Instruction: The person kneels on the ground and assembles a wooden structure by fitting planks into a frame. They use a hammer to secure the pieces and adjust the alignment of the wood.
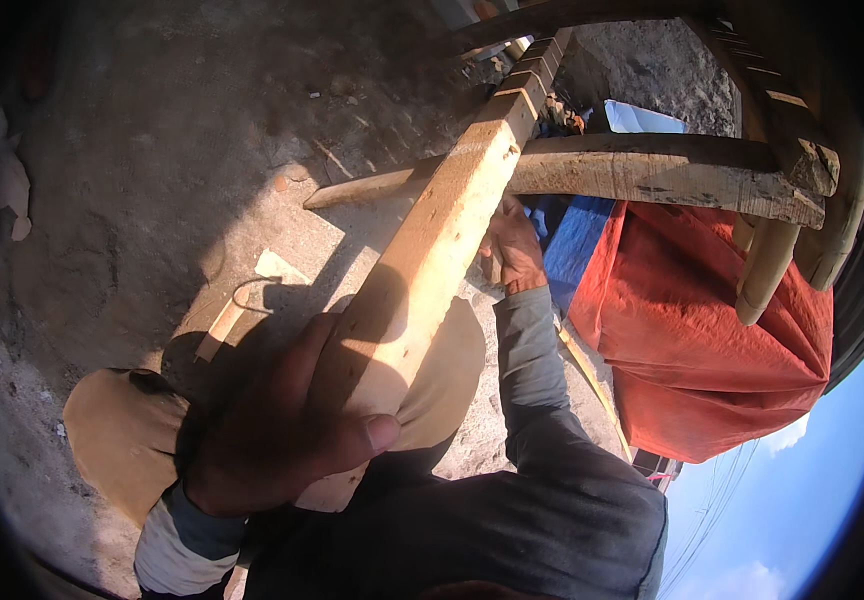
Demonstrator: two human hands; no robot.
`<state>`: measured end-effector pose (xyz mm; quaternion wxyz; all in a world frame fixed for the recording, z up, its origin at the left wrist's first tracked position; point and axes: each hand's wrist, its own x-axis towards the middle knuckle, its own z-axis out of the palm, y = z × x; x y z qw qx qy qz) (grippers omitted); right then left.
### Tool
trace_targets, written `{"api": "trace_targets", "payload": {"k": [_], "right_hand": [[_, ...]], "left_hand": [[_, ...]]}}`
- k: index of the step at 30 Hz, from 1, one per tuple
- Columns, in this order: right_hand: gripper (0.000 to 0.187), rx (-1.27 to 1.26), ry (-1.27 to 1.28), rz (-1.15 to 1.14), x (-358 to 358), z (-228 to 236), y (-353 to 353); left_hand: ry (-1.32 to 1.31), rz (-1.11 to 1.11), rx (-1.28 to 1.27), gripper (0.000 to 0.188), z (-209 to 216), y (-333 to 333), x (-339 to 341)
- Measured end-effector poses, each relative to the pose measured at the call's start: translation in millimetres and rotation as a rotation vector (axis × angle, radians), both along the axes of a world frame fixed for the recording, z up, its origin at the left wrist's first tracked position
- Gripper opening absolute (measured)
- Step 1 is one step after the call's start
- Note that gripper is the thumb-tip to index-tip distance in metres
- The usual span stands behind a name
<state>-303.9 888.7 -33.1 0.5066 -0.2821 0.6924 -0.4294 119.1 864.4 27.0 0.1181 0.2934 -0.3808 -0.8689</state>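
Note:
A long pale wooden plank [442,225] runs from near my chest up and away toward the top of the view. My left hand [277,425] is wrapped around its near end, thumb across the top face. Further along, my right hand [512,245] grips the plank's right edge, the grey sleeve reaching up to it. The plank's far end rests against a rough horizontal timber beam [652,170].
Bamboo poles [782,240] hang at the upper right by a dark wooden frame. A red tarpaulin [712,330] and a blue sheet [577,240] lie below the beam. Dusty concrete ground [152,180] spreads left, with a small wood offcut [220,328] on it. Sky shows at the lower right.

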Motion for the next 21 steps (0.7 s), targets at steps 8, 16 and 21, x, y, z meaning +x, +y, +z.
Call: {"api": "trace_targets", "payload": {"k": [8, 16, 21], "right_hand": [[0.029, 0.1, 0.117, 0.006, -4.2, -18.8, -6.4], [0.027, 0.121, 0.057, 0.032, -4.5, -11.5, -6.5], [0.044, 0.082, 0.077, 0.106, -14.8, 7.3, 5.1]], "left_hand": [[-0.052, -0.031, -0.154, 0.089, -2.9, -1.5, -2.6], [0.118, 0.139, 0.076, 0.08, 15.7, 6.8, -10.0], [0.071, 0.155, 0.108, 0.076, 26.5, 9.1, -9.8]]}}
